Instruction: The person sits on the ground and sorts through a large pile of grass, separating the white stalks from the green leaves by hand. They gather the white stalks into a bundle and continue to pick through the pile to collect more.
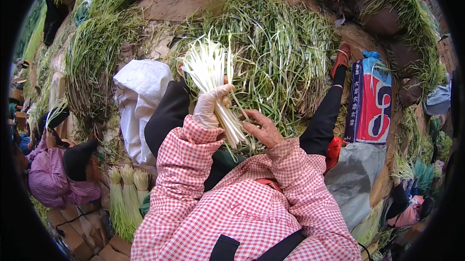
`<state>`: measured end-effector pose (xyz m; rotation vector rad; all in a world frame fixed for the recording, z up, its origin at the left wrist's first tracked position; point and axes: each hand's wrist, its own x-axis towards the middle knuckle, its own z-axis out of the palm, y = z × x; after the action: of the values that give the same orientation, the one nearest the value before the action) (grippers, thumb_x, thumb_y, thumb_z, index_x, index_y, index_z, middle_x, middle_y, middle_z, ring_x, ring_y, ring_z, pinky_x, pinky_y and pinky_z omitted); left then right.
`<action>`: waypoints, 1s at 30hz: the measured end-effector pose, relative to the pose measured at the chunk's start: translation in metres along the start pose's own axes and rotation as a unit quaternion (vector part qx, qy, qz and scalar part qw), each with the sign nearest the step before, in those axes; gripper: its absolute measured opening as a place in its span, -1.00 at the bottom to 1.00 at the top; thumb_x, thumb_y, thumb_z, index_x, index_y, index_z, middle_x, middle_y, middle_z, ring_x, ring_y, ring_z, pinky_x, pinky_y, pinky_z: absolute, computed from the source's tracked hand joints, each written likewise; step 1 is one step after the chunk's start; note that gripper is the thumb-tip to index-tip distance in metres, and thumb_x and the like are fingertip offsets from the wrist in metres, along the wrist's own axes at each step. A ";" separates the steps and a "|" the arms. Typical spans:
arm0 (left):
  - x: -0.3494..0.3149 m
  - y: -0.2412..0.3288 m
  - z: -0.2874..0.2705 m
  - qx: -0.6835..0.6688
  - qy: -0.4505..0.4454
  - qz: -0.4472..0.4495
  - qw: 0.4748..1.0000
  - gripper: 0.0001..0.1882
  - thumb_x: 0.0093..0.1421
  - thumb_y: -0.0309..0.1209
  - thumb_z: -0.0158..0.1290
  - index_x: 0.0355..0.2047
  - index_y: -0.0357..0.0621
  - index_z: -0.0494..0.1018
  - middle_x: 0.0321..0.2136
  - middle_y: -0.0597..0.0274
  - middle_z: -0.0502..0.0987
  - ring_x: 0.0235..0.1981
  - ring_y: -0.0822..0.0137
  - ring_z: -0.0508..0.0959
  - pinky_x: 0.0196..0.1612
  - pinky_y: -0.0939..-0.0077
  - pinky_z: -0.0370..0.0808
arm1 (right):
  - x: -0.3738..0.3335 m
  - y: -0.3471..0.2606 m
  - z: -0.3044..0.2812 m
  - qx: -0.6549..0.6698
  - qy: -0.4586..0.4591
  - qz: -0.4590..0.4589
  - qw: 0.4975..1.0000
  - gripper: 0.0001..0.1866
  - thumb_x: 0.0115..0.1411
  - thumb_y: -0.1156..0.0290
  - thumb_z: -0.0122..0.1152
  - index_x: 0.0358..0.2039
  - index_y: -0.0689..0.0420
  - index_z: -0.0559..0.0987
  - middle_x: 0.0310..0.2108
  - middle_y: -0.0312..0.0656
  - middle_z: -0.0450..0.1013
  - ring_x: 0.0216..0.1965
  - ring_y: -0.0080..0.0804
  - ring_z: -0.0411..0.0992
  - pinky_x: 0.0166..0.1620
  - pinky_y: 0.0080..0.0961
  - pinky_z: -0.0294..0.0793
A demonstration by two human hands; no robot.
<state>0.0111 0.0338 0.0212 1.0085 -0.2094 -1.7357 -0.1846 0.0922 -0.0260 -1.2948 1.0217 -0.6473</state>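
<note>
A white glove covers my left hand (207,108), which is wrapped round a bunch of pale stalks (206,65) that look like chives or thin scallions. White ends fan out above the fist, and the other part slants out below it. Just right of the bunch is my bare right hand (264,128), its thumb and forefinger pinched at the end of a thin single stalk (230,67) that runs up alongside the bunch. Under and beyond both hands spreads a wide heap of loose green stalks (271,53).
A white woven sack (143,96) lies to the left, with several sorted bundles (128,195) below it. On the right are a red and blue printed bag (370,101) and a grey sheet (356,176). Other people (63,174) sit at both sides. More greens (99,62) lie farther off.
</note>
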 end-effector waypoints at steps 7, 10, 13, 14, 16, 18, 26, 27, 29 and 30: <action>0.000 -0.010 0.003 0.074 -0.015 0.032 0.997 -0.67 0.11 -0.53 0.15 -0.08 -0.19 0.43 -0.32 0.15 0.58 -0.66 0.56 0.38 -0.57 0.67 0.36 | -0.020 -0.018 -0.003 0.081 0.161 0.038 0.983 -0.77 0.35 0.30 -0.01 -0.20 0.19 0.51 -0.57 -0.41 0.31 -0.57 -0.67 0.24 -0.50 -0.64 0.24; -0.006 -0.033 0.007 0.116 -0.078 -0.018 0.990 -0.59 0.07 -0.48 0.20 -0.04 -0.24 0.43 -0.26 0.16 0.59 -0.65 0.59 0.37 -0.54 0.69 0.37 | -0.004 -0.026 0.004 -0.106 0.161 -0.037 0.981 -0.75 0.34 0.29 -0.01 -0.17 0.23 0.45 -0.57 -0.29 0.32 -0.53 -0.53 0.29 -0.45 -0.52 0.26; -0.012 -0.036 0.011 0.120 -0.089 -0.077 0.986 -0.63 0.10 -0.46 0.19 -0.08 -0.30 0.44 -0.42 0.22 0.58 -0.69 0.57 0.39 -0.58 0.68 0.40 | -0.008 -0.025 0.008 -0.111 0.127 -0.034 0.985 -0.72 0.36 0.21 -0.08 -0.23 0.19 0.42 -0.57 -0.03 0.36 -0.57 -0.19 0.34 -0.43 -0.31 0.35; -0.007 -0.037 0.004 0.112 -0.077 -0.087 0.987 -0.64 0.11 -0.45 0.18 -0.09 -0.30 0.44 -0.45 0.23 0.57 -0.70 0.57 0.39 -0.60 0.68 0.40 | -0.015 -0.028 0.006 -0.027 0.096 0.010 0.995 -0.72 0.36 0.21 -0.08 -0.23 0.19 0.43 -0.58 -0.05 0.34 -0.59 -0.24 0.33 -0.44 -0.33 0.34; -0.001 -0.032 0.003 0.094 -0.036 -0.077 0.992 -0.69 0.14 -0.44 0.17 -0.13 -0.31 0.45 -0.56 0.26 0.52 -0.76 0.55 0.39 -0.66 0.71 0.38 | -0.034 -0.014 -0.005 0.036 0.064 0.087 0.993 -0.74 0.36 0.23 -0.08 -0.26 0.16 0.45 -0.61 -0.15 0.29 -0.61 -0.38 0.28 -0.47 -0.38 0.31; -0.002 -0.012 0.006 0.051 -0.016 -0.022 0.998 -0.71 0.14 -0.43 0.17 -0.15 -0.31 0.46 -0.56 0.29 0.51 -0.73 0.55 0.39 -0.64 0.68 0.37 | -0.054 0.026 -0.013 -0.081 0.067 0.051 0.993 -0.76 0.35 0.24 -0.07 -0.27 0.14 0.46 -0.61 -0.13 0.32 -0.61 -0.31 0.29 -0.47 -0.35 0.31; 0.005 0.002 -0.014 -0.024 -0.010 0.002 1.000 -0.73 0.15 -0.44 0.17 -0.15 -0.24 0.46 -0.53 0.31 0.50 -0.69 0.54 0.38 -0.59 0.66 0.36 | -0.071 0.092 -0.023 -0.440 0.049 0.204 0.873 -0.78 0.25 0.27 0.02 -0.25 0.11 0.55 -0.44 0.01 0.51 -0.41 -0.03 0.48 -0.36 -0.15 0.46; 0.011 0.005 -0.025 -0.069 -0.050 0.000 0.996 -0.73 0.18 -0.43 0.14 -0.12 -0.22 0.44 -0.53 0.31 0.49 -0.68 0.54 0.39 -0.60 0.65 0.37 | -0.068 0.106 -0.027 -0.460 0.042 0.210 0.862 -0.78 0.25 0.30 0.02 -0.24 0.14 0.55 -0.41 0.01 0.52 -0.36 -0.04 0.49 -0.34 -0.14 0.47; 0.014 0.019 -0.032 -0.130 -0.087 0.051 0.986 -0.74 0.21 -0.41 0.10 -0.10 -0.21 0.42 -0.53 0.31 0.49 -0.68 0.54 0.38 -0.60 0.64 0.38 | -0.071 0.142 -0.030 -0.523 -0.117 0.324 0.779 -0.79 0.24 0.33 0.04 -0.24 0.17 0.54 -0.32 -0.01 0.52 -0.31 -0.06 0.49 -0.32 -0.15 0.48; 0.024 0.018 -0.026 -0.152 -0.125 0.038 0.980 -0.75 0.24 -0.40 0.08 -0.10 -0.19 0.42 -0.52 0.30 0.49 -0.68 0.54 0.38 -0.59 0.64 0.38 | -0.086 0.148 -0.042 -0.517 -0.074 0.318 0.791 -0.80 0.24 0.32 0.04 -0.25 0.16 0.54 -0.35 -0.03 0.51 -0.32 -0.08 0.48 -0.32 -0.16 0.45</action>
<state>0.0407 0.0146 0.0027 0.5546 -0.1341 -1.7574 -0.2817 0.1763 -0.1469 -1.7107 1.6533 0.6545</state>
